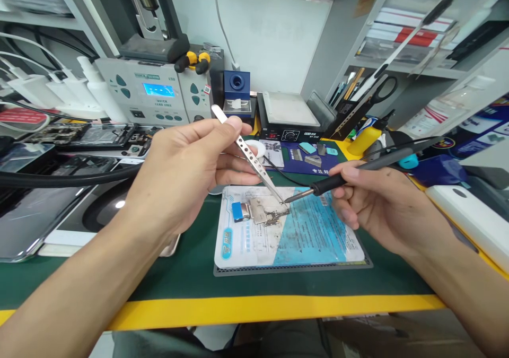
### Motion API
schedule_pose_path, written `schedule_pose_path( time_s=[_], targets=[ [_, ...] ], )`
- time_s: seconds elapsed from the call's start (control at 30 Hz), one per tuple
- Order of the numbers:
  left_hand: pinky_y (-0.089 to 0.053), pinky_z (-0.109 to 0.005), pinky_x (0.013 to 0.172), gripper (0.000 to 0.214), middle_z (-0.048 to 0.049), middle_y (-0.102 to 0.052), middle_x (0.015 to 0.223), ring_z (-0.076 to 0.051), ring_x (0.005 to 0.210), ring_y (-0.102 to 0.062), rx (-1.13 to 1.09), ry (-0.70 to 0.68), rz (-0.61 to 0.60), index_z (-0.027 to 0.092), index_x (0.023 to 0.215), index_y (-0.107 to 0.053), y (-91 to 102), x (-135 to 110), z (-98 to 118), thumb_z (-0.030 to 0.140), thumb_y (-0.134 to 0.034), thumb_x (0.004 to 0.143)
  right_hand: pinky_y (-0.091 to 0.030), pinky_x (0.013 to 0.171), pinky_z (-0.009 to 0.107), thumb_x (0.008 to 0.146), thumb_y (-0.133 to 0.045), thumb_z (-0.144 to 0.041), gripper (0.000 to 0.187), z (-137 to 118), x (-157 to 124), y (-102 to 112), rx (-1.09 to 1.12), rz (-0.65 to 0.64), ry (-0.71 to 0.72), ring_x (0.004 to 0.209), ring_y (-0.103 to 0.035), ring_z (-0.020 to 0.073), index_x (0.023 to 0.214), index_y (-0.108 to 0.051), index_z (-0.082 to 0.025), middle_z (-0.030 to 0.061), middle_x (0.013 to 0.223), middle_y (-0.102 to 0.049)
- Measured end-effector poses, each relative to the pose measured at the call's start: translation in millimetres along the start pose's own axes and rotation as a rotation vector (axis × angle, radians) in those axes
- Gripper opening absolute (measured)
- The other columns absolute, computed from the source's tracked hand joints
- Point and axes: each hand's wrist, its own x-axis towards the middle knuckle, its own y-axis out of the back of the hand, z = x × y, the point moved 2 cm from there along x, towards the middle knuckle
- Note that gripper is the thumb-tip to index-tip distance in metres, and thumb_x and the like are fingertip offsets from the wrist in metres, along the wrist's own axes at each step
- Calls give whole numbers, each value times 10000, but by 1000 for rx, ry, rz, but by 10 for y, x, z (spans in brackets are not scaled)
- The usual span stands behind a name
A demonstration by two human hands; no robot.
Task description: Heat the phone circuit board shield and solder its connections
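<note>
My left hand (207,162) pinches a pair of metal tweezers (254,162) with a row of holes along them. In my right hand (369,193) is a soldering iron (338,182) with a black grip. The tweezer tips and the iron's tip come close together at the right end of a small metal part (260,211) with a blue tab (237,212) on its left; whether they touch it I cannot tell. That part lies on a white and blue printed pad (318,236). A white ring-shaped roll (256,148) shows behind my left fingers.
At the back left stands a grey rework station (159,95) with a lit display. A hot plate (292,111) sits behind the pad, a pen holder (345,116) to its right. Phones (51,209) cover the left side, crossed by a black hose (71,179). A yellow bottle (362,141) stands right.
</note>
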Motion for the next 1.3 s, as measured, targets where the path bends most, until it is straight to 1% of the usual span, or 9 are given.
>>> schedule_pose_path(
  time_s=[0.2, 0.43, 0.67, 0.83, 1.1, 1.3],
  targets=[
    [-664, -273, 551, 173, -98, -754, 695, -197, 587, -746, 7, -2, 23, 126, 910, -810, -4, -6, -7, 283, -736, 907, -471, 366, 176, 826, -880, -294, 137, 20, 8, 24, -11, -7, 23, 399, -643, 117, 873, -839, -172, 19, 644, -745],
    [-670, -269, 561, 160, -105, -757, 698, -186, 586, -738, 19, 5, 35, 121, 902, -811, -17, 1, -20, 253, -722, 909, -482, 360, 185, 799, -914, -330, 188, 26, -8, 30, -14, -11, 73, 410, -654, 129, 861, -841, -168, 25, 645, -741],
    [-673, -272, 555, 146, -99, -755, 684, -187, 581, -735, 25, -8, 25, 135, 886, -822, -25, -2, -28, 257, -742, 895, -488, 347, 184, 779, -933, -338, 199, 28, 18, -16, -19, -13, 79, 403, -647, 122, 861, -846, -179, 16, 650, -751],
    [-667, -266, 538, 141, -100, -748, 676, -182, 565, -726, 22, -1, 44, 127, 859, -820, -25, -7, -34, 238, -738, 889, -500, 353, 190, 807, -906, -320, 176, 23, 4, -14, -44, -6, 85, 408, -647, 124, 874, -838, -172, 11, 643, -741],
    [-679, -277, 570, 153, -110, -760, 707, -187, 598, -743, 48, -12, 39, 126, 908, -822, -16, 4, -44, 254, -738, 906, -497, 350, 190, 813, -886, -288, 146, 12, -15, -12, -64, -2, 90, 410, -644, 127, 860, -827, -163, 12, 626, -728],
    [-676, -268, 569, 141, -86, -748, 682, -167, 577, -726, 46, -16, 26, 137, 898, -822, -14, -5, -39, 258, -750, 896, -499, 355, 193, 806, -892, -292, 155, 15, 0, -19, -47, -7, 95, 418, -650, 133, 860, -828, -161, 16, 620, -727]
  ],
)
